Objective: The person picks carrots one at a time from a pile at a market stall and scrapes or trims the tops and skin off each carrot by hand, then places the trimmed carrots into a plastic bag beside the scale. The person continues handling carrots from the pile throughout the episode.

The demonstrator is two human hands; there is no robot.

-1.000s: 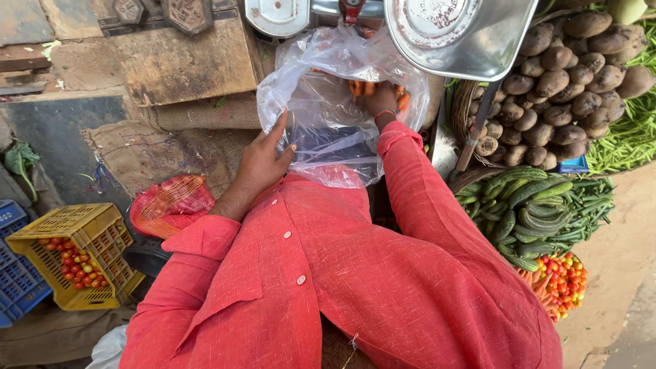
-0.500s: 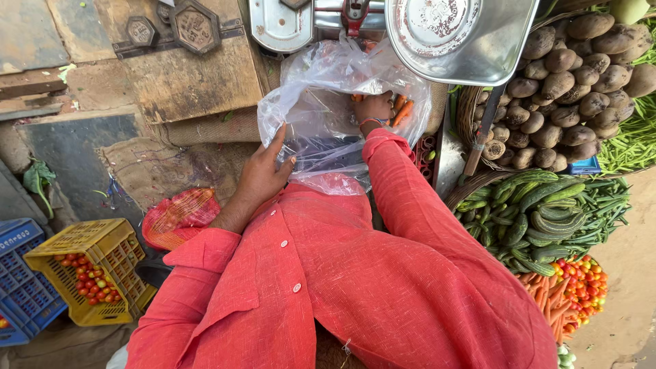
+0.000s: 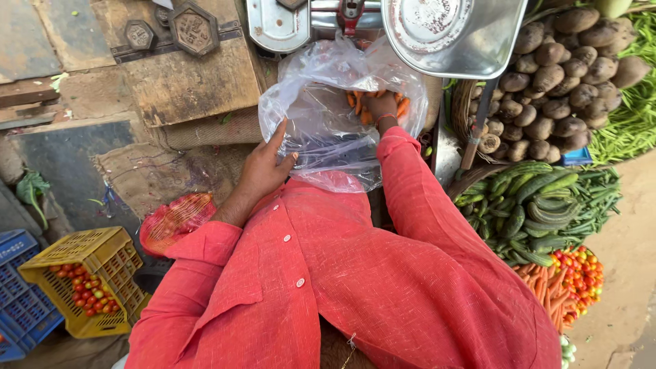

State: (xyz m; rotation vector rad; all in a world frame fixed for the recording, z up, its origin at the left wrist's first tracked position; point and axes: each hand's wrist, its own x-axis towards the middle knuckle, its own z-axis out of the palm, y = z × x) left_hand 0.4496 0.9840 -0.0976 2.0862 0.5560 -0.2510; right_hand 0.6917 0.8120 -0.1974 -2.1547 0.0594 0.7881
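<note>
Yellow crate (image 3: 96,273) of small tomatoes, far left, beside blue crate (image 3: 20,301). Red mesh sack (image 3: 176,217) next. Left hand (image 3: 263,171), fingers curled, gripping edge of clear plastic bag (image 3: 328,116). Right hand (image 3: 379,106) inside bag, seemingly closed on carrots (image 3: 403,106); grip partly hidden. Steel scale pan (image 3: 454,34) above right. Brown tubers (image 3: 560,75), cucumbers (image 3: 540,205) far right.
</note>
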